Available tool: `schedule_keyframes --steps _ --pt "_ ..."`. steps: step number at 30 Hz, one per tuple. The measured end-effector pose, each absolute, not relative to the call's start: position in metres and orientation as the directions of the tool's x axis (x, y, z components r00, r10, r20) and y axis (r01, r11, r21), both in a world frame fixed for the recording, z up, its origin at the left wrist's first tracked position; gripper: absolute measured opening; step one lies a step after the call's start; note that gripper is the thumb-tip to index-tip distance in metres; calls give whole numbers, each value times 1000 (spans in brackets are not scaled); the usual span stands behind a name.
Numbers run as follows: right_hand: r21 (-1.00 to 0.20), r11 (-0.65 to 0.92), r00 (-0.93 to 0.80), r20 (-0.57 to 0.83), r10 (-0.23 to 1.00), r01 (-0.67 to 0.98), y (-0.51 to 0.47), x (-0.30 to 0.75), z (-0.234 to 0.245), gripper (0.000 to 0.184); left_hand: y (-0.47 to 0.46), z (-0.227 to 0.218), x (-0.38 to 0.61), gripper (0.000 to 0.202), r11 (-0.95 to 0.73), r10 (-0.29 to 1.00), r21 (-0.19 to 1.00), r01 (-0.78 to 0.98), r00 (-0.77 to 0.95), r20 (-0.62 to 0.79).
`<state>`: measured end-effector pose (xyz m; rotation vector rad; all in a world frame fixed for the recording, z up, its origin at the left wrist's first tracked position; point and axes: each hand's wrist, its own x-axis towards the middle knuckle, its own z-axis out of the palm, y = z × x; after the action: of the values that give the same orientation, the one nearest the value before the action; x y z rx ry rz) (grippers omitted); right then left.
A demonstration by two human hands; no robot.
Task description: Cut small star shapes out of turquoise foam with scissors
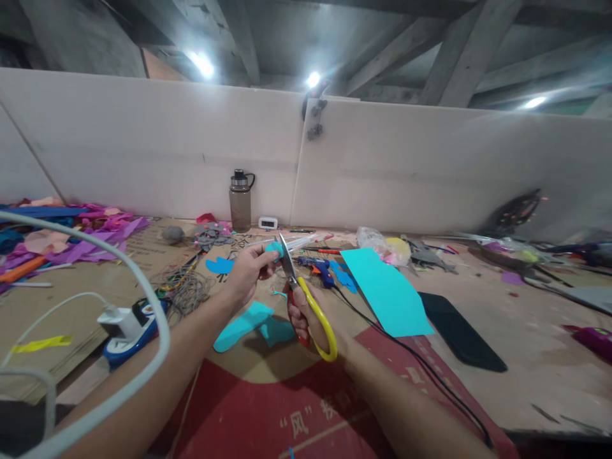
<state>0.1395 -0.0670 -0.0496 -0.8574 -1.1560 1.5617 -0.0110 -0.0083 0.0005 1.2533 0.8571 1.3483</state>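
Observation:
Between the thumb and fingers of my left hand (249,274) is a small turquoise paper piece (274,250). My right hand (306,312) grips a pair of scissors (319,315) with one yellow and one red handle. Their blades point up and away, close beside the paper piece; I cannot tell whether they touch it. Below the hands, turquoise paper scraps (243,325) lie on a red and brown cardboard sheet (248,408). A larger turquoise sheet (387,290) rests to the right, and a blue cut shape (219,264) lies behind my left hand.
A blue glue gun (325,271) trails a black cable. On the right lies a dark phone (461,331). A bottle (240,203) stands by the white partition (157,146). At left are a power strip (131,338), a pale cable (160,312) crossing the foreground, tangled string (186,287) and coloured scraps (90,233).

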Motion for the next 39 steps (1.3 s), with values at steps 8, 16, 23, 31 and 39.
schedule_keyframes --steps 8,16,23,31,39 --pt "-954 -57 -260 23 965 -295 -66 140 -54 70 -10 1 -10 33 -194 969 955 -224 110 223" --pt "-954 -37 -270 47 962 -298 -64 141 -59 68 -8 -2 -11 31 -193 968 955 -224 117 223" --pt "-958 -54 -261 22 965 -281 -67 141 -55 70 -10 1 -9 32 -186 970 956 -228 112 215" --pt "-970 -45 -260 20 965 -239 -65 141 -60 69 -10 1 -9 33 -182 969 958 -221 124 212" --pt "-970 -52 -263 12 965 -237 -65 141 -59 71 -10 1 -8 34 -169 973 962 -216 120 198"
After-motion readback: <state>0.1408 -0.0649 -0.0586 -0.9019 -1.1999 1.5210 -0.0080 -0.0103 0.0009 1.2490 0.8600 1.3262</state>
